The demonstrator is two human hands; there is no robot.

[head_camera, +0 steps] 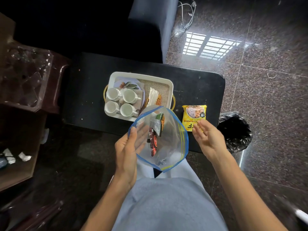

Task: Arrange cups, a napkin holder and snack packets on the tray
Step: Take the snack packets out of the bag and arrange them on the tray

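Note:
A white tray point(115, 77) sits on a black table point(86, 100). Several white cups point(129, 96) stand in its left half, and a napkin holder with white napkins point(153, 97) stands in its right half. My left hand point(128, 147) grips the rim of a clear zip bag with blue edges point(173, 140), held open over the table's near edge. Inside the bag are a red snack packet point(153, 144) and a green one point(158, 121). A yellow snack packet point(194, 116) lies on the table right of the tray. My right hand point(207, 135) hovers open just below it, fingers over its near edge.
A black-lined waste bin point(235, 130) stands at the table's right end on the speckled stone floor. A dark sofa point(146, 27) is behind the table. Brown furniture with a glass top point(26, 75) stands to the left.

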